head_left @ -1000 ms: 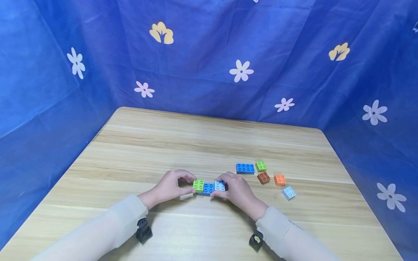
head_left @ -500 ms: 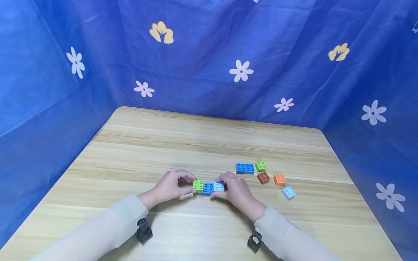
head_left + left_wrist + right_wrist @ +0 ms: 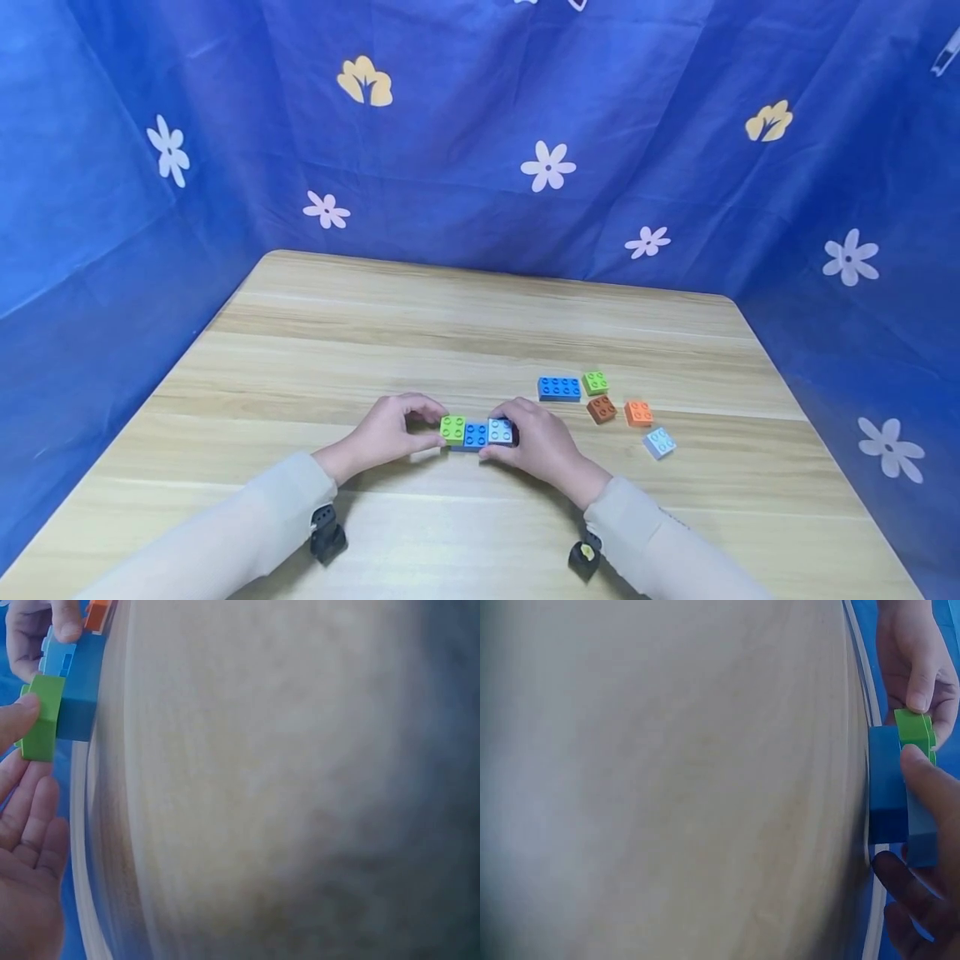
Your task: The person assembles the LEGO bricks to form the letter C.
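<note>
In the head view, my left hand [image 3: 386, 433] pinched the green brick [image 3: 452, 429] at nine o'clock on the blue brick [image 3: 476, 436], and my right hand [image 3: 540, 442] pinched the pale brick [image 3: 500, 432] at three o'clock. Blue studs showed bare between them. I could not tell whether the blue brick rested on the table [image 3: 375, 333]; had it been raised, uneven pressure could have tilted the row. At two o'clock, well past my right knuckles, lay the spare blue brick [image 3: 559, 390], which a careless sweep outward might have knocked. In the left wrist view, my thumb lay on the green brick, which jutted past the end of the blue brick toward six o'clock, my lower fingers reaching out loosely below it. Pressing hard on that overhang could, I judged, have levered the green brick off its studs. In the right wrist view, the pale brick likewise stuck out toward six o'clock, under my thumb. That thumb hid part of the joint, so I could not tell whether the studs were seated; letting go of a half-seated brick could have left it crooked. My thumb tip also sat just beside the green brick, where a slip could have nudged it.
</note>
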A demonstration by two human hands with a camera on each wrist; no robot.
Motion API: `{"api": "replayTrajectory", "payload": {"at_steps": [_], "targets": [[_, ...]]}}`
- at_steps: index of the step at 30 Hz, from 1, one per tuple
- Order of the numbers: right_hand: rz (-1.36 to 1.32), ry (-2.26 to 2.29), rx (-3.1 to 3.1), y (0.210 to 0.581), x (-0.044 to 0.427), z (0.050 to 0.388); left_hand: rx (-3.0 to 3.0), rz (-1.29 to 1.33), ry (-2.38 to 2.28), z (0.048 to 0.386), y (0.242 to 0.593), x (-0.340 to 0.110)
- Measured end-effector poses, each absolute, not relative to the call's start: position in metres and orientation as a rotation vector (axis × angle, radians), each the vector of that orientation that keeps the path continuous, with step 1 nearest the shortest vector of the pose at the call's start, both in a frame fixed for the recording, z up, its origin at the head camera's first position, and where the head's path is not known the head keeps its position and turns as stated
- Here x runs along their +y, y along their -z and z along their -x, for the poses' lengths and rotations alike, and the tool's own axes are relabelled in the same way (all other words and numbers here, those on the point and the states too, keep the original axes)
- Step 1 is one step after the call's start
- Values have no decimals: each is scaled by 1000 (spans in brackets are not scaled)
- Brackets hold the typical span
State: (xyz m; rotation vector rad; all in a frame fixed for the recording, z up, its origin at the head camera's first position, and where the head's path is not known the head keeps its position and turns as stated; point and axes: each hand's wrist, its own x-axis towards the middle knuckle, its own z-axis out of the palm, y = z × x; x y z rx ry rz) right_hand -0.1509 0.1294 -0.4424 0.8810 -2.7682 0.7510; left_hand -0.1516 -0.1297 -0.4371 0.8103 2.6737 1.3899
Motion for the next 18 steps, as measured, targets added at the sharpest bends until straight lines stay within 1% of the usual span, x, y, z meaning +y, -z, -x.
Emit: {"api": "replayTrajectory", "payload": {"at_steps": [8,18], "targets": [[-890,-816,-2856,441,141,148,2677,-804,-1384,151,436,-130],[-862,-912,-2835,437,175,149,2679,-812,-1395,152,437,-130]]}}
